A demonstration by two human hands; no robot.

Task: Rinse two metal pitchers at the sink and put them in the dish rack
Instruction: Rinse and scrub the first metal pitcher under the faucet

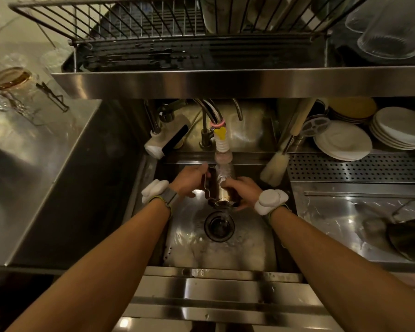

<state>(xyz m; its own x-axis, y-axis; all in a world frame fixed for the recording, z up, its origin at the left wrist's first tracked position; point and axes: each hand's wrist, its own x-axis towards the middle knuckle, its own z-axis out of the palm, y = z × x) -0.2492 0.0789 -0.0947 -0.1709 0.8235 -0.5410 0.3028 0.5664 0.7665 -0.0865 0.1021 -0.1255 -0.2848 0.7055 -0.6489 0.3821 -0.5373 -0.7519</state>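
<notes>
**Metal pitcher (pixel 219 188) under the running tap, held in both hands**

- Pitcher sits between the two hands, low over the sink (pixel 249 248). It is tipped, with its spouted rim facing down and toward the person.
- Left hand (pixel 189 182) is closed round the handle side, fingers curled and wrist turned in. Likely the steering grip, used to turn the pitcher under the flow.
- Right hand (pixel 242 191) wraps the body from the opposite side, fingers curled over the top of the wall. Probably there to steady the slick metal against the push of the water.
- Faucet nozzle (pixel 223 155) hangs just beyond and above the fingertips. Its stream lands on the pitcher in the gap between the hands.
- Drain (pixel 219 226) lies just nearer the person than the hands, below the rim. The tilt probably lets the rinse water run straight off and down.
- Dish rack (pixel 141 27) stands on the shelf well beyond and above both hands, so placing the pitcher there will need a reach up and forward.
- Judgement: rinsing is under way and nothing is racked from this grip yet. I cannot pick out a second pitcher with any certainty.
</notes>
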